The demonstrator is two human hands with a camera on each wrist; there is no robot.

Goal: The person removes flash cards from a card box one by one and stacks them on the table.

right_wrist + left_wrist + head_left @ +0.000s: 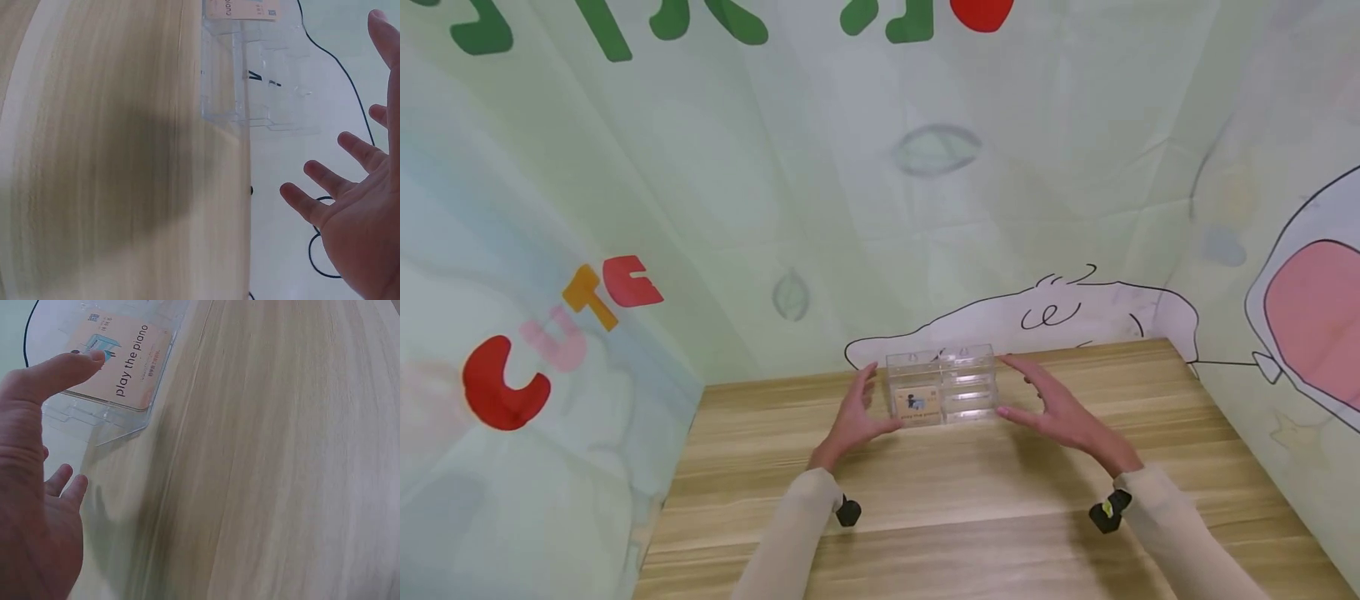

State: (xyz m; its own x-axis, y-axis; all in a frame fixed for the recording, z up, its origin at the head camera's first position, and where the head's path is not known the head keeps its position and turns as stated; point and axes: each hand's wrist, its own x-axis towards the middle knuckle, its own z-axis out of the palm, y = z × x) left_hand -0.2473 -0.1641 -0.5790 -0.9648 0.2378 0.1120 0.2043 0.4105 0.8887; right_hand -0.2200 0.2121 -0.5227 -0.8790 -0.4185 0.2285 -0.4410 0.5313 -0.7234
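A clear plastic card holder [968, 389] with stacked compartments stands at the far edge of the tabletop, against the printed backdrop. In its left side sits an orange-pink card [918, 406] that reads "play the piano"; the left wrist view shows this card [125, 359] close up. My left hand [855, 421] is at the holder's left side, fingers spread, thumb tip in front of the card's lower corner; whether it touches, I cannot tell. On the other side, my right hand [1063, 414] is held with spread fingers beside the holder [225, 75], gripping nothing.
The wood-grain table [970, 533] stretches from the holder toward me. Behind and at both sides hangs a pale green backdrop [790, 208] with cartoon drawings and letters. A black wrist device [848, 511] is on my left wrist, another [1108, 510] on my right.
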